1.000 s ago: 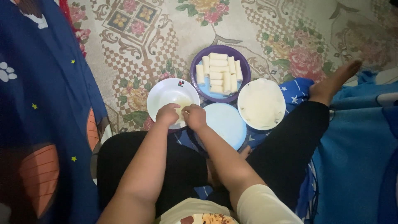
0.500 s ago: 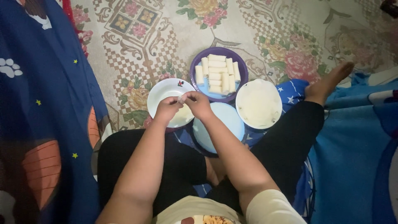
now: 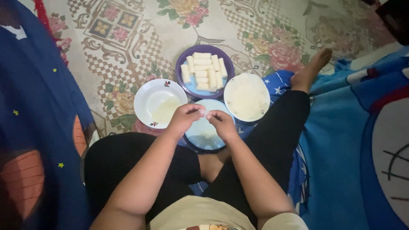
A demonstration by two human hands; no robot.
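I sit cross-legged on the floor. My left hand (image 3: 184,118) and my right hand (image 3: 220,121) meet fingertip to fingertip over a light blue plate (image 3: 200,137) lying between my knees. Both pinch a small pale wrapper piece (image 3: 202,112) between them. To the left of the hands is a white bowl (image 3: 150,92) holding pale liquid. Beyond them a purple plate (image 3: 227,64) carries several pale rolled sticks (image 3: 203,70). On the right a white plate (image 3: 247,96) bears a stack of thin pale sheets.
A floral patterned carpet (image 3: 128,38) covers the floor ahead. Dark blue fabric with stars (image 3: 38,127) lies at the left and a bright blue cartoon-print blanket (image 3: 362,127) at the right. My bare foot (image 3: 313,68) reaches out at the right.
Both hands have come back from the white bowl's edge to above the light blue plate, still together at the fingertips.
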